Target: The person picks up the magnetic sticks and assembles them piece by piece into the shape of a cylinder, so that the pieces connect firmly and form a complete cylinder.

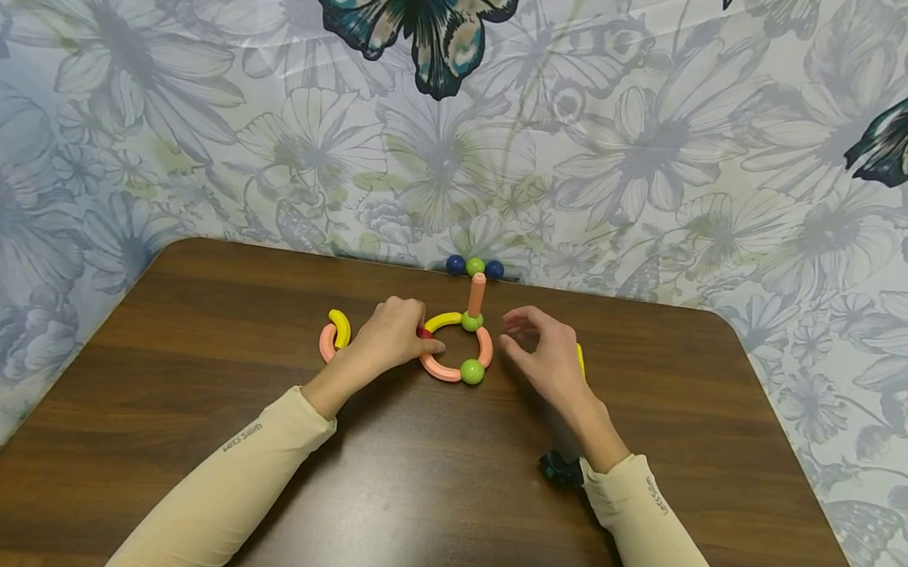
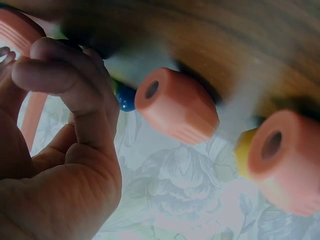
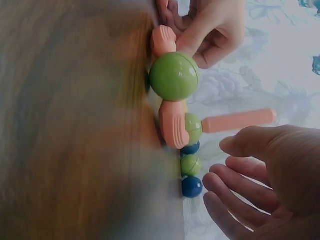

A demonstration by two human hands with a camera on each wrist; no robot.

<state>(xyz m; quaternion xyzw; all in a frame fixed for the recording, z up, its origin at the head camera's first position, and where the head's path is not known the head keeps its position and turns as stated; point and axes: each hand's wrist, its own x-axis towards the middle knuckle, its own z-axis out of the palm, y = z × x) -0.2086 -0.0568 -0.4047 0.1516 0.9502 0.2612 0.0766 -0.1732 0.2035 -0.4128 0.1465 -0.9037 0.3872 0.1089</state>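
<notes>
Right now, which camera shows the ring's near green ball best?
The right wrist view: the near green ball appears largest there, unobstructed, between pink pieces. The head view shows it whole but small; I can't spot it in the left wrist view.

Bare left hand (image 1: 388,338), bare right hand (image 1: 549,360), long cream sleeves (image 1: 217,492), dark "Let's Slim" lettering (image 1: 242,436), small black device (image 1: 560,469) by the right wrist

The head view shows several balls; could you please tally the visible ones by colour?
Green balls: 3
Blue balls: 2
Red ball (apparently; the left hand partly hides it): 1
Total: 6
</notes>
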